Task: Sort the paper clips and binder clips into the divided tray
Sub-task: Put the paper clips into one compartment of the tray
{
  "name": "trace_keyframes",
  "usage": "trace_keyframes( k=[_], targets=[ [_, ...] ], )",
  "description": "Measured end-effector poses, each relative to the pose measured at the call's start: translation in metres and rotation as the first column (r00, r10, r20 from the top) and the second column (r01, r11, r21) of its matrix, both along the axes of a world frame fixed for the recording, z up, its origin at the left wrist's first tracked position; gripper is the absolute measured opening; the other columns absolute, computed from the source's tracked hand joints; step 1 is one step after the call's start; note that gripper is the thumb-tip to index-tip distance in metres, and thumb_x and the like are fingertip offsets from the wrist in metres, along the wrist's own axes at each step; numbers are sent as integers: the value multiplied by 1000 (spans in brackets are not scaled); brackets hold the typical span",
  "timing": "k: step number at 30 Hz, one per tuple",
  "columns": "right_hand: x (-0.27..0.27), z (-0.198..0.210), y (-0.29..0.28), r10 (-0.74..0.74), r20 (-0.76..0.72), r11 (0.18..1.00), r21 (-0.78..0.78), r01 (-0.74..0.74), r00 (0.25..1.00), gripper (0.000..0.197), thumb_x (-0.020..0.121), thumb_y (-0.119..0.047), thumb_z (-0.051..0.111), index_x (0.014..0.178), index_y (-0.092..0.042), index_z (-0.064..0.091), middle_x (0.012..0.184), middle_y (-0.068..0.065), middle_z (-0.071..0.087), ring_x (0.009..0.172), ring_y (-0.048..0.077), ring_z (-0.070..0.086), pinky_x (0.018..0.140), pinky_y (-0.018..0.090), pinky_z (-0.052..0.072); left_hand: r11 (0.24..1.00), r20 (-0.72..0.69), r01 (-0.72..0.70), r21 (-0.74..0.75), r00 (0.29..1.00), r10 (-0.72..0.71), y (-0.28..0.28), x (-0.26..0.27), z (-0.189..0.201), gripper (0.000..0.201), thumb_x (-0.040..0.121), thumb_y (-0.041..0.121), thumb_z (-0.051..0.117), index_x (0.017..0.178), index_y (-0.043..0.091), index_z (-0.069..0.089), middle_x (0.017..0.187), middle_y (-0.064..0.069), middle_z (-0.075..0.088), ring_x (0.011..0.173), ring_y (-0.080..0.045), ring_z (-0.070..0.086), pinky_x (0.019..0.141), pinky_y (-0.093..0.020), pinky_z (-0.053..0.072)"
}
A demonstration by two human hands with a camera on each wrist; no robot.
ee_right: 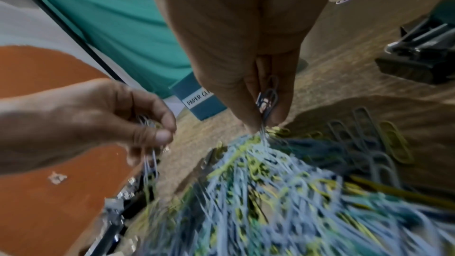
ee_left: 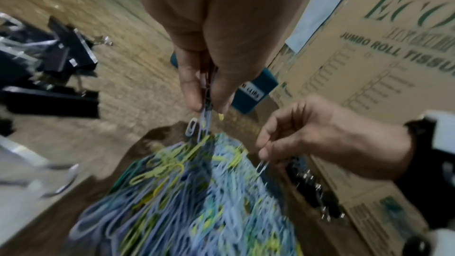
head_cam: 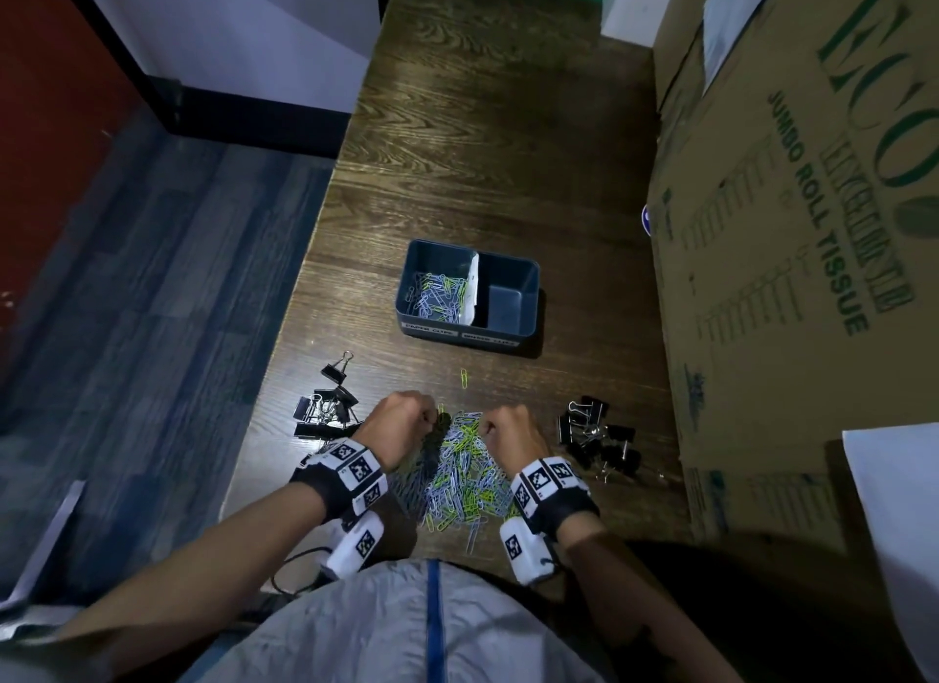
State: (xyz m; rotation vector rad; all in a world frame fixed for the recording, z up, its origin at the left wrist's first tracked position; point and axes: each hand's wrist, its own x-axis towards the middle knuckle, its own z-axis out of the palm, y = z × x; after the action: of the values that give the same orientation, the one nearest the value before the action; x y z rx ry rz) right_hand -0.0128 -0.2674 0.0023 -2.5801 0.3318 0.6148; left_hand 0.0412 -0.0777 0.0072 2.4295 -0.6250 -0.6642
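A heap of blue, green and yellow paper clips (head_cam: 465, 471) lies on the dark wooden table between my wrists. My left hand (head_cam: 406, 418) pinches a few paper clips (ee_left: 205, 116) just above the heap's far end. My right hand (head_cam: 500, 425) pinches several paper clips (ee_right: 267, 102) over the same end. The dark blue divided tray (head_cam: 508, 329) stands further back; its left compartment holds paper clips (head_cam: 437, 296), the right one looks bare. Black binder clips lie in two groups, one left (head_cam: 325, 410) and one right (head_cam: 599, 436) of the heap.
A large cardboard box (head_cam: 792, 255) printed with "JUMBO ROLL TISSUE" stands along the table's right side. One yellow-green clip (head_cam: 463, 377) lies alone between heap and tray. The table's left edge (head_cam: 284, 357) drops to a blue-grey floor. White paper (head_cam: 899, 509) lies at the right.
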Motion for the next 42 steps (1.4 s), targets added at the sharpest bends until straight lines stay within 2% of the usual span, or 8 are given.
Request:
trace_keyframes(
  k=[6,13,21,25,30,33,36,42],
  targets=[
    [12,25,-2,-38,19,994,104,36,999,29,91,3,57,75,-13,76,76,-1,70,70,12,66,66,24,53,986,146,-46,-158,987,69,-8,54,53,11,86,4,67,85,15,68,82,5,66,71,-6,65,64,-19,56],
    [37,53,-10,-40,199,988,156,9,979,22,85,3,69,72,-14,75,73,-2,72,67,11,68,68,30,60,937,194,-249,-246,934,299,-31,135,132,8,86,12,69,86,19,69,81,6,66,70,-5,64,65,-20,55],
    [70,89,-16,-67,338,983,183,4,939,16,79,3,76,72,-12,76,70,-1,70,66,11,65,68,26,56,879,254,-278,-388,884,392,-43,186,170,6,83,17,75,87,19,71,82,2,68,71,-7,64,62,-19,51],
    [89,115,-16,-48,355,989,150,-6,934,15,81,0,74,77,-14,77,75,-1,72,72,11,65,68,20,51,896,264,-267,-355,891,370,-46,190,162,5,83,16,74,87,17,71,83,2,68,73,-8,64,64,-19,52],
    [132,142,-13,-84,428,994,103,44,900,19,82,-3,71,77,-20,76,81,1,73,80,18,68,71,30,56,895,145,-363,-261,902,408,-48,184,107,12,83,16,73,79,25,66,84,-2,69,83,-22,66,75,-40,58],
    [163,144,-8,-164,459,986,111,127,873,21,81,-3,70,74,-23,75,81,2,73,81,23,69,71,34,58,926,89,-335,-174,931,353,-43,173,72,15,82,12,74,95,18,69,92,-6,73,87,-21,68,83,-37,56],
    [185,137,1,-190,449,980,135,144,873,20,82,-3,71,74,-20,75,82,4,72,81,26,68,67,28,51,975,95,-217,-51,971,221,-34,155,53,36,83,5,68,118,13,64,109,-12,71,99,-27,66,86,-33,52],
    [186,110,16,-98,376,991,119,57,921,8,82,-14,77,87,-20,76,91,8,75,88,27,70,79,36,59,997,226,-80,15,971,75,-20,91,46,30,81,6,65,109,16,64,104,-7,66,90,-24,63,73,-31,50]
  ],
)
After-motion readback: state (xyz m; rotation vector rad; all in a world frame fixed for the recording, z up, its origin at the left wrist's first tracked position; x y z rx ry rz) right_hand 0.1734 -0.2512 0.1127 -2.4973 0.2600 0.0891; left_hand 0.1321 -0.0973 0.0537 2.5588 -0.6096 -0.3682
